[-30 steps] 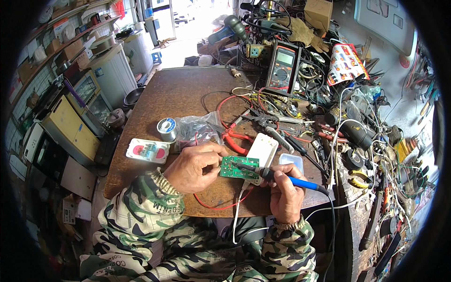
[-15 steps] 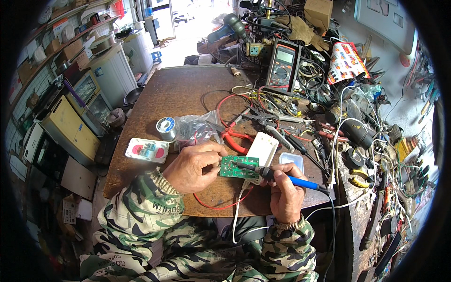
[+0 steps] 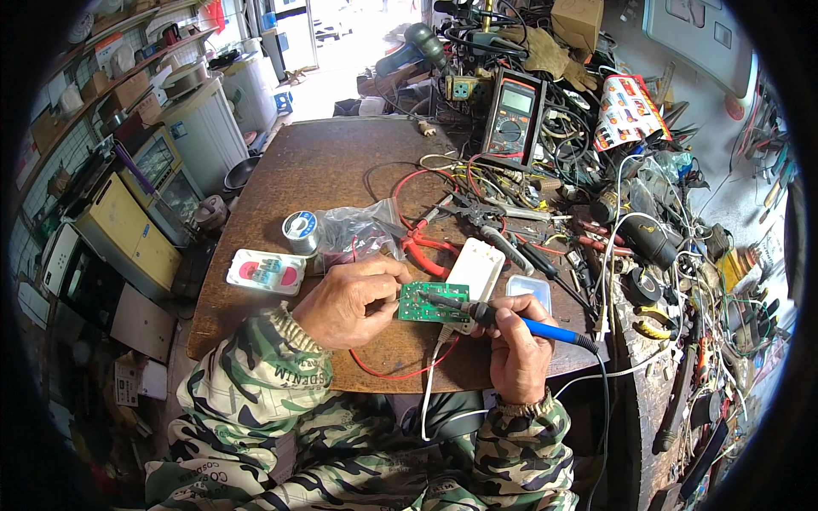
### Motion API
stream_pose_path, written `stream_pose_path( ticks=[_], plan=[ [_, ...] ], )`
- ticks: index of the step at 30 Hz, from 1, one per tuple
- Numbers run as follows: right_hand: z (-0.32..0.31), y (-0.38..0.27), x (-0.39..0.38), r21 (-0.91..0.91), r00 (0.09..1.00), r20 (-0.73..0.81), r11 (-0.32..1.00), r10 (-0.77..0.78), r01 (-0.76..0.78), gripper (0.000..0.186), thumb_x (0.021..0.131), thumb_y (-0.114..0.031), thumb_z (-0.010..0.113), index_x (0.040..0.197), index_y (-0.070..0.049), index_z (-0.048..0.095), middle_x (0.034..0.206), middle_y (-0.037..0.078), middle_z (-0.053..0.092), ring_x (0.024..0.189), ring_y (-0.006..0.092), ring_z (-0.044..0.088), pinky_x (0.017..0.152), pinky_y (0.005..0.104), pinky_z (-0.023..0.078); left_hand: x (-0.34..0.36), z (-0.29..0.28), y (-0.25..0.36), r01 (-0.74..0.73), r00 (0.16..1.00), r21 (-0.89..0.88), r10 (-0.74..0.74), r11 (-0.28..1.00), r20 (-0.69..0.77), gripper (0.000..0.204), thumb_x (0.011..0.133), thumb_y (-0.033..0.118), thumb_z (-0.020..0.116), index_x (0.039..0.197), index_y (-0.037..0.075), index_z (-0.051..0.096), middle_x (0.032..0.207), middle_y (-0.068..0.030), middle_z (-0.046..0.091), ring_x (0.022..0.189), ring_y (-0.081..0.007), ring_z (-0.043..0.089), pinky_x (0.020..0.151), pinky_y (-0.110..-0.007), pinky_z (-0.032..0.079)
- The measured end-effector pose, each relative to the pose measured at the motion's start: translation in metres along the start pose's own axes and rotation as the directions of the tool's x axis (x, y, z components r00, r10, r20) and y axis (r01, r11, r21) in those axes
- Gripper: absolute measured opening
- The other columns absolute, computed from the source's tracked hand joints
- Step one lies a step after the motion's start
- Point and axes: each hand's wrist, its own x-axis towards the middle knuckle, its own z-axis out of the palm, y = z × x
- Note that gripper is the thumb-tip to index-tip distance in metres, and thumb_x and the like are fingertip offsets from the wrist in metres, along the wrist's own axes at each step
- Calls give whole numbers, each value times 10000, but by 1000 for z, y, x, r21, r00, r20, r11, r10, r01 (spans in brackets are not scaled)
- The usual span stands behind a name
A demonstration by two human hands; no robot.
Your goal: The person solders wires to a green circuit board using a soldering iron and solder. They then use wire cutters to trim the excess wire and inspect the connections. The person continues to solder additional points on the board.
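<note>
My left hand (image 3: 356, 300) is closed, its fingertips pinched at the left edge of a green circuit board (image 3: 413, 312), solder side up. In my right hand (image 3: 521, 353) is a soldering iron (image 3: 550, 330) with a blue handle, gripped like a pen. Its dark tip points left and lies over the upper middle of the board; whether it touches a joint I cannot tell. Beneath and behind the board sits an open white plastic casing (image 3: 479, 266). A white cable (image 3: 432, 375) runs down from the board toward my lap, and a red wire (image 3: 383, 375) loops below my left hand.
Left on the wooden table (image 3: 315, 170) are a solder spool (image 3: 301, 232), a white casing half (image 3: 266, 272) and a clear plastic bag (image 3: 362, 230). Red-handled pliers (image 3: 417, 251) and a blue-lidded box (image 3: 528, 292) lie close by. A multimeter (image 3: 514, 115) stands behind; tools and cables crowd the right.
</note>
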Motion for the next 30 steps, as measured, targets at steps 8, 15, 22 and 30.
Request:
stream_pose_path(
  ticks=[8,15,22,30],
  plan=[
    [2,-3,0,-53,1000,6,999,-4,4,113,930,-74,600,900,33,582,795,101,598,685,176,596,688,313,547,1,-1,1,-7,1000,-4,7,1000,-1,116,781,-52,721,772,-26,608,1054,-159,695,843,-268,706,730,-353,555],
    [0,1,0,9,1000,0,1000,-19,19,74,916,-19,608,936,48,635,830,95,653,686,154,612,676,283,528,1,-1,2,1,1000,1,-1,1000,5,121,783,-54,717,764,-22,603,1060,-156,696,850,-263,707,738,-349,557],
    [2,-2,0,-2,1000,-8,1000,-4,4,78,914,-20,611,937,49,639,825,88,651,689,147,608,678,278,527,1,-2,1,-3,1000,4,3,1000,19,126,786,-54,717,766,-20,597,1076,-156,691,859,-262,707,745,-351,560],
    [2,-2,0,-56,1000,-4,998,7,-7,100,923,-63,594,915,37,586,802,106,604,696,181,609,695,315,550,0,-2,0,-11,1000,0,11,1000,21,134,787,-53,723,769,-20,595,1072,-156,689,851,-266,705,730,-353,556]
  ],
)
